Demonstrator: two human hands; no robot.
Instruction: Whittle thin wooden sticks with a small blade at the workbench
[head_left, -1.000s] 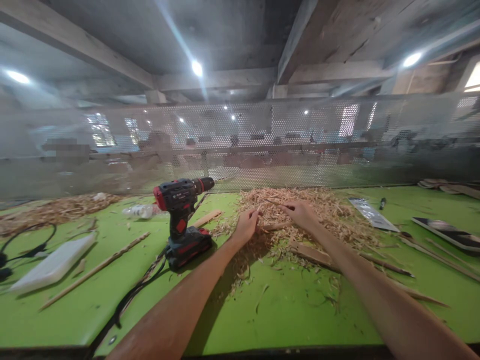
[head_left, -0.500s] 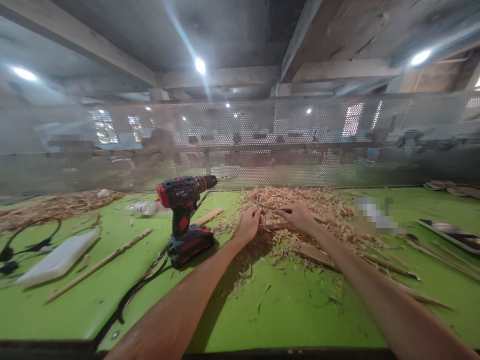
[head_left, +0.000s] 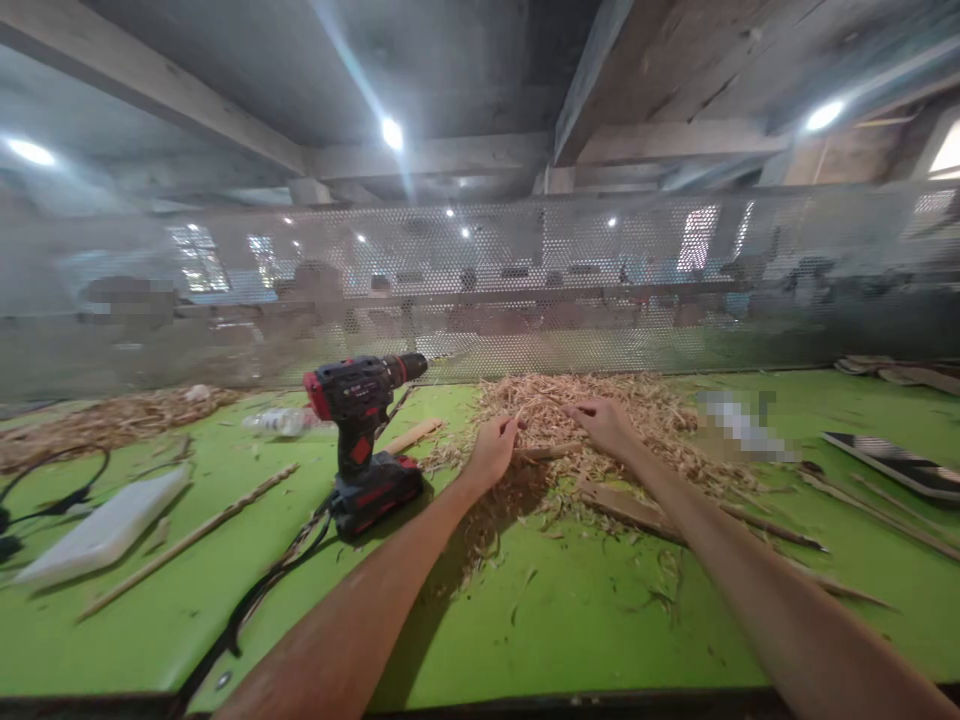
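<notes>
My left hand [head_left: 493, 450] is closed, thumb and fingers pinched together, over the near left side of a pile of wood shavings [head_left: 637, 395]. To its right, my right hand [head_left: 606, 428] is also closed in a pinch, a short gap away. Something thin and pale seems to run between the fingertips, but it blends into the shavings and I cannot make it out. Below the hands lie a short wooden piece [head_left: 551, 452] and a flat wooden piece [head_left: 630, 510], partly covered by my right forearm.
A cordless drill [head_left: 360, 440] stands upright left of my hands. Further left are a carved stick [head_left: 187, 540], a white block [head_left: 105, 530] and a plastic bottle [head_left: 281, 422]. Pointed sticks [head_left: 772, 525] and a phone [head_left: 896, 465] lie right. A perforated screen [head_left: 480, 340] backs the green table.
The thin dark rod seen between my hands is no longer distinct. My right hand has shifted slightly away from the left. The whole view has slid a little.
</notes>
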